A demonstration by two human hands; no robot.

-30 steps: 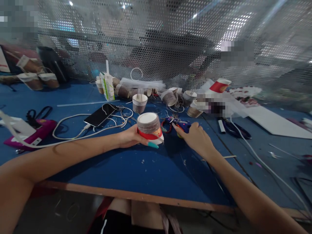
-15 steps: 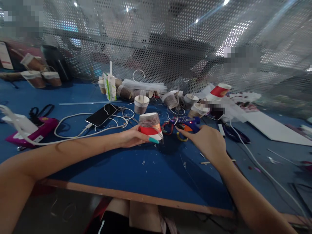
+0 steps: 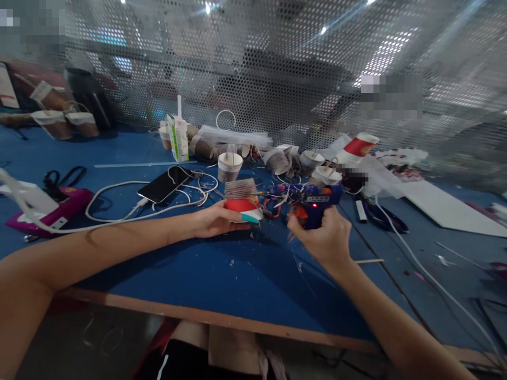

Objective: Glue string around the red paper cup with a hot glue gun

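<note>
My left hand (image 3: pixel 219 217) is closed around a red and white paper cup (image 3: pixel 239 205), whose upper part is wrapped in rows of grey-brown cord. In my right hand (image 3: pixel 322 232) is a blue glue gun (image 3: pixel 317 203) with an orange trigger and a small red light. Its nozzle points left and reaches the cord-wrapped side of the cup; whether it touches I cannot tell. Behind the cup stands a cord-wrapped cup with a handle (image 3: pixel 229 167). Red-handled scissors, partly hidden, seem to lie under the nozzle.
A black phone (image 3: pixel 165 184) on a white cable lies to the left, near a purple power strip (image 3: pixel 71 208). Several wrapped cups and a drink carton (image 3: pixel 179 138) line the back by a perforated metal screen (image 3: pixel 237 63). Pliers (image 3: pixel 384 216) and a white board (image 3: pixel 451 206) lie right.
My right hand has lifted the glue gun off the table and brought its nozzle up to the cup. The cup in my left hand has tilted slightly.
</note>
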